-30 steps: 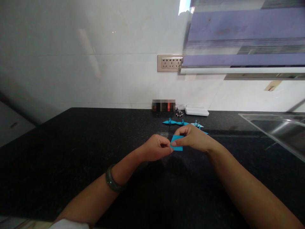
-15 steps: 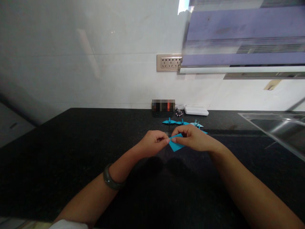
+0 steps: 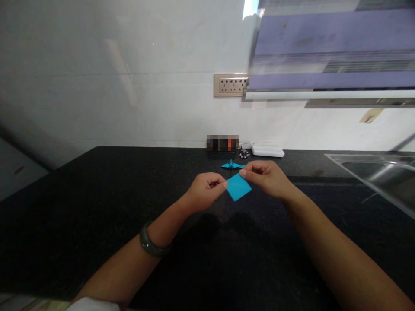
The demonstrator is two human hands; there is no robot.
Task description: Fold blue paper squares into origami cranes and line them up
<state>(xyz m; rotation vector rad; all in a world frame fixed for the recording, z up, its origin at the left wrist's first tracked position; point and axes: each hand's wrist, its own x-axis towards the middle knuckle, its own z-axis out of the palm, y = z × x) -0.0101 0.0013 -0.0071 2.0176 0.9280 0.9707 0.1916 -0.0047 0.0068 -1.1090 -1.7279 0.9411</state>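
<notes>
Between my hands is a small blue square of origami paper (image 3: 239,188), held above the dark countertop with one corner toward me. My left hand (image 3: 207,190) pinches its left corner between thumb and fingers. The top corner is pinched by my right hand (image 3: 266,176). Just behind the paper, a folded blue paper crane (image 3: 231,165) rests on the counter. Part of another blue fold shows beside it, and my right hand hides whatever lies further right.
Against the wall stand a blurred-out dark box (image 3: 222,143), a beaded ring (image 3: 244,153) and a white oblong object (image 3: 267,150). A metal sink (image 3: 382,172) is set into the black counter (image 3: 97,207) on the right. A socket panel (image 3: 231,85) is on the wall.
My right hand has slid up along the paper to its top corner, so more of the blue square shows. My left hand has risen slightly. The cranes on the right are now covered.
</notes>
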